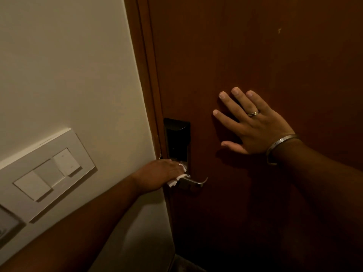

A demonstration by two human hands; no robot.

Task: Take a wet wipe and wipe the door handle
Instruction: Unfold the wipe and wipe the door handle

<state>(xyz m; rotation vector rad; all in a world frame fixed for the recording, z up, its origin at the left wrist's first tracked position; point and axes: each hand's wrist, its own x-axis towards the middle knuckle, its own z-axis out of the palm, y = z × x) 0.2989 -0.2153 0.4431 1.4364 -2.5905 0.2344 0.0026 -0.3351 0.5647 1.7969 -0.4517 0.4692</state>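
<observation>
A metal lever door handle [197,182] sticks out from a dark lock plate [177,138] on the brown wooden door [255,46]. My left hand [160,174] is wrapped around the inner part of the handle, with a crumpled white wet wipe [176,180] pressed between palm and lever. Only the curved tip of the handle shows past the wipe. My right hand [253,122] lies flat on the door to the right of the lock, fingers spread, with a ring and a metal bangle on the wrist.
A cream wall [68,65] lies left of the door frame [149,65]. A white switch panel [49,171] with several rocker switches is mounted low on that wall. The scene is dim.
</observation>
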